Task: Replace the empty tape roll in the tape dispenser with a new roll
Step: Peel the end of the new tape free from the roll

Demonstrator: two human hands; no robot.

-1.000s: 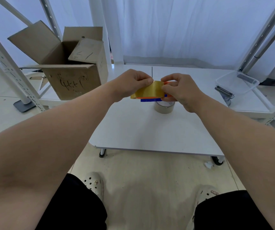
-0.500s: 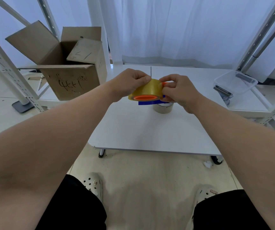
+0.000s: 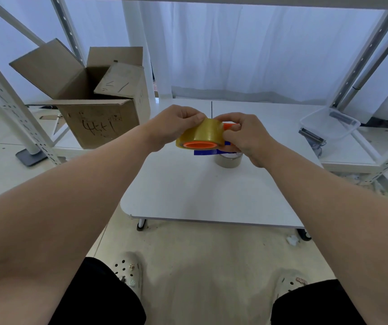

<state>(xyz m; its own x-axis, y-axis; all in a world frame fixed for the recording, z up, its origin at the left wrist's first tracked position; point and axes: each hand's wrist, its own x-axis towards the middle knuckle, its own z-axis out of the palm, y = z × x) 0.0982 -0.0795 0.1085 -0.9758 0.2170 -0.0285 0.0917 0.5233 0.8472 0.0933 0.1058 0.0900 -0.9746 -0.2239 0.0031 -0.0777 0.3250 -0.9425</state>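
Through the head camera I see both of my hands raised together in the upper middle of the frame, above the white low table. My left hand is closed over the top left of the full roll of yellowish clear tape, thumb and fingers pinching its outer band. The roll is tilted so that its bright orange core faces down toward me. My right hand grips the blue and orange tape dispenser, of which only an orange piece above the fingers and a blue strip under the roll are visible; the rest is hidden by the hand. The roll touches the dispenser, but I cannot tell whether it is fully seated on it.

Directly below my right hand, standing on the table, is a pale greyish, nearly bare roll core. It is apart from both hands.

In the upper left of the frame an open brown cardboard box with handwriting on its side sits on the floor beside a white perforated metal rack post. At the right edge, a clear plastic container rests on a low white shelf. White curtains fill the background. At the bottom of the frame are my black shorts and pale perforated clogs on the beige floor.
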